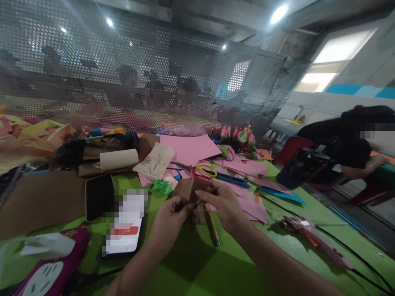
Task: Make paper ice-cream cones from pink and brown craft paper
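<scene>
Between my two hands is a folded piece of brown paper (pixel 187 188), raised above the green table (pixel 197 273). My left hand (pixel 173 218) pinches its lower edge with closed fingers. At its right side, my right hand (pixel 224 203) grips it between thumb and fingers. Below the paper, a pencil (pixel 211 225) lies on the table, its upper end hidden by my right hand. Scissors with yellow and red handles (pixel 206 170) lie just beyond, beside a blue cutter-like tool (pixel 231 179). A crinkled green wrapper (pixel 163 186) rests left of the paper.
A lit phone (pixel 128 224) and a dark phone (pixel 99 197) lie at left, near a purple power strip (pixel 58 263). Pink paper sheets (pixel 188 148) and a paper roll (pixel 119 159) are behind. A corded pink glue gun (pixel 317 240) lies right. Another person (pixel 342 135) sits far right.
</scene>
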